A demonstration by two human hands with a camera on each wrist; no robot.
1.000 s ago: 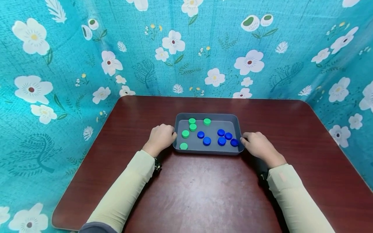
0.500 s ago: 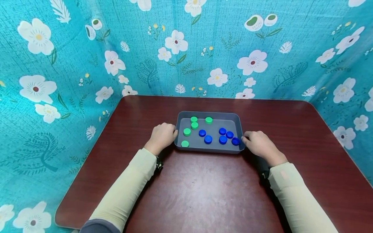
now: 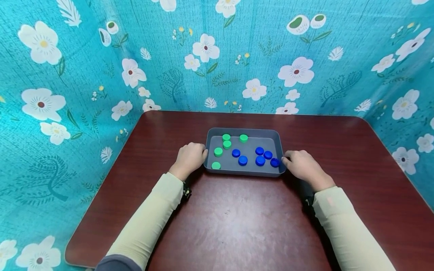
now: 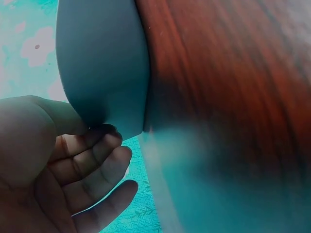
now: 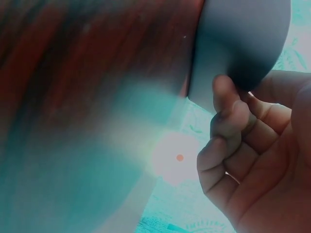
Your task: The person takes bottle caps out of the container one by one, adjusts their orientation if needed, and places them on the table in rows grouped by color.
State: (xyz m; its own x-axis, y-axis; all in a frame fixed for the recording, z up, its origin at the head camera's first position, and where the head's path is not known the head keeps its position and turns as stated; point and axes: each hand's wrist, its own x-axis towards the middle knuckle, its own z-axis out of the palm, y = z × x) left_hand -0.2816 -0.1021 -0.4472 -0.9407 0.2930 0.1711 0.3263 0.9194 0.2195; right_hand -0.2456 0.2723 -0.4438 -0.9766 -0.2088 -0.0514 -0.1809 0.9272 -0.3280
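Note:
A grey rectangular tray [image 3: 244,172] holds several green caps [image 3: 218,152] on its left side and several blue caps [image 3: 242,160] toward the middle and right. At the tray's left end, my left hand [image 3: 188,159] grips the rim. My right hand [image 3: 306,168] pinches the rim at the right end. In the left wrist view, thumb and curled fingers of the left hand [image 4: 73,165] meet at the edge of the tray [image 4: 104,58]. The right wrist view has the right hand [image 5: 257,150] holding the edge of the tray [image 5: 243,34] likewise, fingers curled beneath.
The dark red wooden table [image 3: 230,210] extends around the tray, with its far edge beyond it. Behind and beside the table hangs a turquoise curtain [image 3: 169,45] with white flowers.
The camera view has shifted slightly. Both hands keep their hold on the tray, which sits a little higher in the picture than before; the caps keep their arrangement.

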